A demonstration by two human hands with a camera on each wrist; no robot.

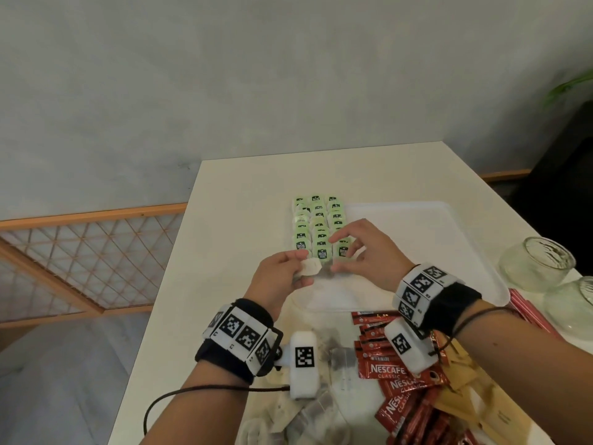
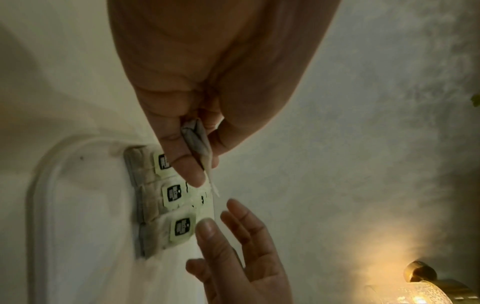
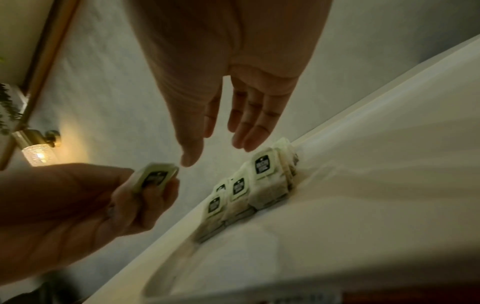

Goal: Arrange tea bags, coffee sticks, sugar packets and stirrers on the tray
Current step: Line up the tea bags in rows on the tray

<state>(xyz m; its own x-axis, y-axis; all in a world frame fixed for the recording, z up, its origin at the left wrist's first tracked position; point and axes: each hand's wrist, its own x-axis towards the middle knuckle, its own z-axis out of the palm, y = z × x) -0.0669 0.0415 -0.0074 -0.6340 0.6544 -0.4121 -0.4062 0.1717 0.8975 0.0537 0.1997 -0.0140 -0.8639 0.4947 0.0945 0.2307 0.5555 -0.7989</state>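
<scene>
My left hand (image 1: 296,266) pinches a white tea bag (image 1: 310,267) with a green tag just above the near left part of the white tray (image 1: 449,220). In the left wrist view the tea bag (image 2: 200,144) sits edge-on between thumb and fingers. My right hand (image 1: 335,253) hovers beside it with its fingers straight and holds nothing; its thumb tip is close to the tea bag (image 3: 155,176). Three rows of green-tagged tea bags (image 1: 317,226) lie overlapped along the tray's left side. Red coffee sticks (image 1: 394,380) and brown sugar packets (image 1: 465,396) are heaped on the table near me.
Loose tea bags (image 1: 340,361) lie in front of the tray under my wrists. Two glass jars (image 1: 539,261) stand at the right edge, with thin red sticks (image 1: 529,313) beside them. The white table (image 1: 244,194) ends at the left, with floor below.
</scene>
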